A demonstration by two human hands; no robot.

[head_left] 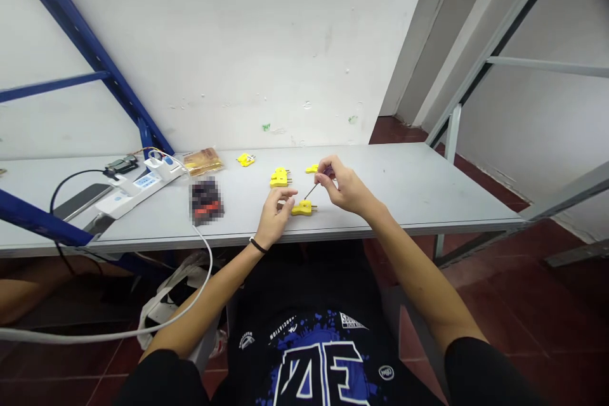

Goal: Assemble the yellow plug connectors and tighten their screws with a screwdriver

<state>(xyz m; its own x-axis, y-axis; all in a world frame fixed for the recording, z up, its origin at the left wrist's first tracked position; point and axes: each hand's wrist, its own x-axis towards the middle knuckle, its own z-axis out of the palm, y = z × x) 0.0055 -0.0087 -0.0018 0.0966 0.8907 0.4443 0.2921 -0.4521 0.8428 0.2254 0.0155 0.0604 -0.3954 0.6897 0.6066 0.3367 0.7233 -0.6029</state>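
A yellow plug [302, 208] with metal pins lies near the table's front edge, its pins toward the right. My left hand [276, 209] is closed on the plug's left end, which the fingers partly hide. Between the thumb and fingers of my right hand [343, 189] is a thin screwdriver [311, 191]. Its shaft slants down to the left, with the tip at the plug's upper side; whether it sits in a screw is too small to tell. Behind my hands lie more yellow plugs [280, 178], and another yellow piece [311, 169] is partly hidden by my right hand.
A yellow plug [246, 159] lies farther back, near a clear bag [203, 161] with yellowish contents. At the left are a blurred dark and red object [206, 202], a white power strip [137, 189] and a dark phone-like slab [83, 201]. A white cable [207, 254] hangs over the front edge.
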